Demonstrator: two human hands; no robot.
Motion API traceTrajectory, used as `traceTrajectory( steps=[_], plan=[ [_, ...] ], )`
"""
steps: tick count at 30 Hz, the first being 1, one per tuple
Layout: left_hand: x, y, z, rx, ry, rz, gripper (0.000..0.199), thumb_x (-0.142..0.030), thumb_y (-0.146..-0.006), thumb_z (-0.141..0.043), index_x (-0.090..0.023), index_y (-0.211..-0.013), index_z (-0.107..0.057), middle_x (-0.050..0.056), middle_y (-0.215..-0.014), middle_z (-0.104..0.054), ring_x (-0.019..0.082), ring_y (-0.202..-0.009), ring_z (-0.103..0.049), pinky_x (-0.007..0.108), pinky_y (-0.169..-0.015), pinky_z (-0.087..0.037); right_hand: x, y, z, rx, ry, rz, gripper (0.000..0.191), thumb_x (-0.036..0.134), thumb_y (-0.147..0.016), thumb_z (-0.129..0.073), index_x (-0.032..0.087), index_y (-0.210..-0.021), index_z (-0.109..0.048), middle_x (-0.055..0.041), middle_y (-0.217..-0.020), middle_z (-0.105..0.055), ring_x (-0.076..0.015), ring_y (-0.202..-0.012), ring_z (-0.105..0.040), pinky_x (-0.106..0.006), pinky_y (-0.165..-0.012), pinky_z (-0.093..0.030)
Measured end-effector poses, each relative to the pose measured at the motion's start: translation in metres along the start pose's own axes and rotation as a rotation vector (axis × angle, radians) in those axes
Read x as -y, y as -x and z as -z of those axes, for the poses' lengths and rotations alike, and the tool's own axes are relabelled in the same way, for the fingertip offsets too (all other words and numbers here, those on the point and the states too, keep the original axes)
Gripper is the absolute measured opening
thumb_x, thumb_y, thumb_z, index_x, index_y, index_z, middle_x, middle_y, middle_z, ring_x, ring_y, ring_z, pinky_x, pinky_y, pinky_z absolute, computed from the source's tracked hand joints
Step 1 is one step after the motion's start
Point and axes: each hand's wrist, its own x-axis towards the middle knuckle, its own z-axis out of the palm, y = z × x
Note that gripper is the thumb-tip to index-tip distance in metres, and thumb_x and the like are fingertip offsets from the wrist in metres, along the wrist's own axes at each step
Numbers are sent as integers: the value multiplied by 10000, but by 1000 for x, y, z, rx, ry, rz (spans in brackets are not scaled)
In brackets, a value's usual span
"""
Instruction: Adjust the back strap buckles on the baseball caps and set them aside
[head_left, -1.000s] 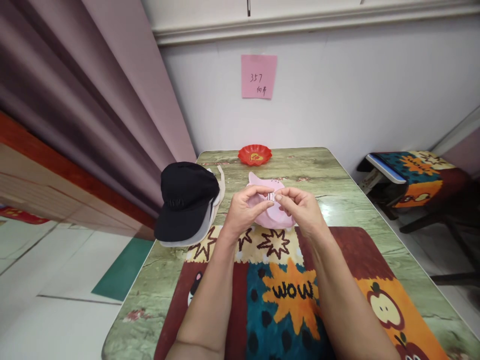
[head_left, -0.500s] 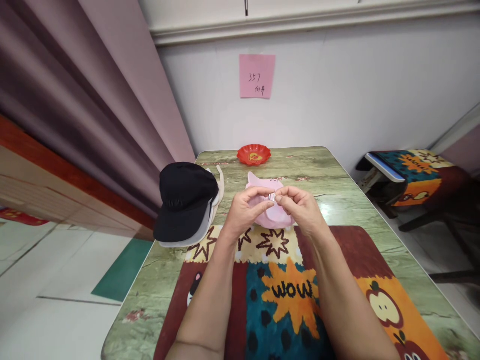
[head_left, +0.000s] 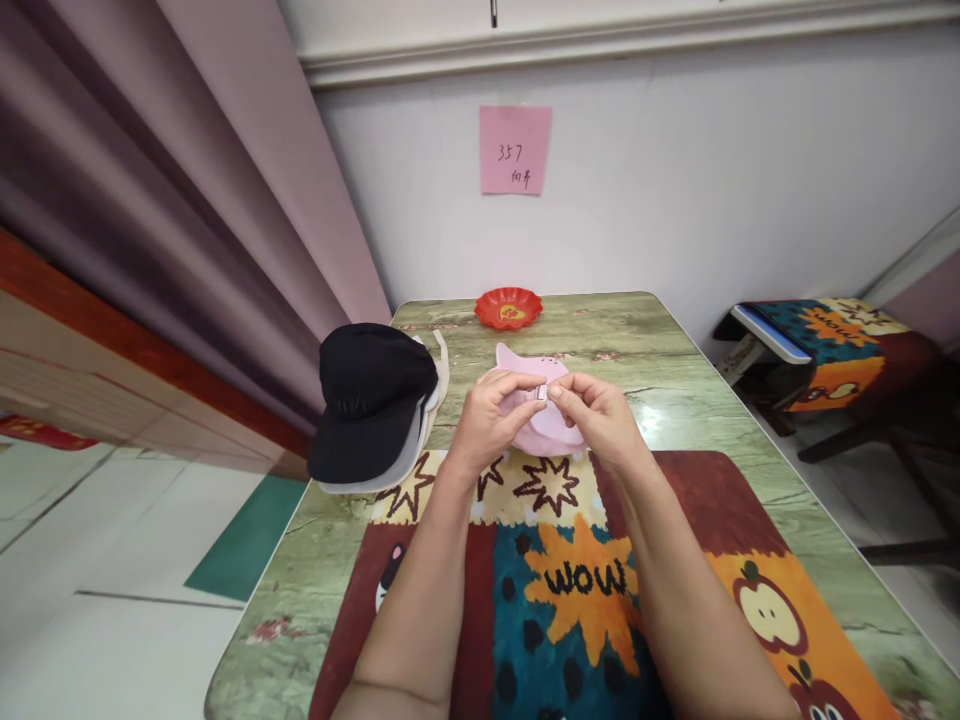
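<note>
Above a pink bowl (head_left: 551, 440) with a pointed ear-like corner, both hands meet at a small whitish rectangular piece (head_left: 541, 392), too small to name. My left hand (head_left: 491, 415) pinches it between thumb and fingers. From the other side, my right hand (head_left: 596, 412) closes thumb and forefinger on the piece's right end. The hands hide part of the bowl's rim and inside. To the left, a black cap (head_left: 371, 400) is stacked on lighter caps, apart from my hands.
A red scalloped dish (head_left: 508, 309) stands at the back of the green marbled table (head_left: 622, 325). A colourful mat (head_left: 525, 560) lies under my forearms. Behind the table is a wall with a pink note (head_left: 515, 150). A covered stool (head_left: 832, 345) stands right, a curtain (head_left: 247, 150) left.
The small piece has turned slightly between my fingertips, and the right fingers have shifted a little against it. Both hands stay in nearly the same place over the bowl.
</note>
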Motion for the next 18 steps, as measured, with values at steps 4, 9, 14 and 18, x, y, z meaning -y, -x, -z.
traceTrajectory(
  steps=[4, 9, 14, 18],
  plan=[
    [-1, 0, -1, -3, -54, -5, 169, -273, -831, -754, -229, -994, -748, 63, -1008, -763, 246, -1021, -665, 409, -989, -457, 1, 0, -2, -25, -17, -11, 299, 469, -834, -707, 184, -750, -669, 38, -587, -525, -106, -544, -452, -250, -540, -383],
    [-5, 0, -5, -56, 13, 71, 274, -258, -801, -763, -218, -1056, -670, 41, -951, -726, 205, -918, -681, 351, -913, -495, 3, 1, -3, -67, -31, 2, 290, 464, -821, -725, 186, -751, -682, 30, -604, -561, -109, -550, -488, -249, -547, -411],
    [-11, 0, -6, -64, 26, 76, 144, -276, -783, -770, -208, -804, -645, 51, -936, -721, 232, -1014, -661, 380, -980, -470, 3, 0, -3, -76, -7, 45, 253, 443, -839, -716, 196, -786, -708, 10, -689, -634, -110, -569, -505, -247, -545, -429],
    [-13, 0, -6, -79, 118, 108, 120, -298, -820, -738, -206, -786, -669, 64, -944, -741, 252, -1122, -649, 403, -1035, -444, 4, 1, -2, -73, 75, 98, 247, 441, -861, -698, 203, -798, -716, 8, -690, -646, -118, -572, -523, -253, -546, -430]
  ],
)
